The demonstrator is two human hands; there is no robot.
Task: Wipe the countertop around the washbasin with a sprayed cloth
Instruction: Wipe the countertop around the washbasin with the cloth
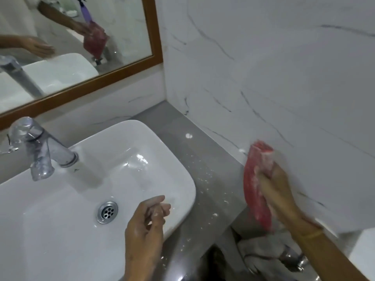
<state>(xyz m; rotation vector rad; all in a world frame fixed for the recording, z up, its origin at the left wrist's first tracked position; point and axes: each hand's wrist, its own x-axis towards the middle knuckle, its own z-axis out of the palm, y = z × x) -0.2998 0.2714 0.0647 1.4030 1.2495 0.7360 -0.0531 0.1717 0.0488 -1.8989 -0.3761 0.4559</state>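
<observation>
Red cloth (256, 185) sits at right of frame, bunched in the right hand (278, 191), long axis running up-down, held off the desk (215, 173) by the wall. Dirty grey strip w/ white specks lies left of and below it, btwn cloth & washbasin (142, 142). Right hand clenched round cloth; left hand (146, 226) half-curled, empty, over basin's lower right rim.

Right hand (278, 191) gripping red cloth (256, 185) beside marble wall (284, 78), left hand (147, 220) empty over washbasin (60, 230)
</observation>
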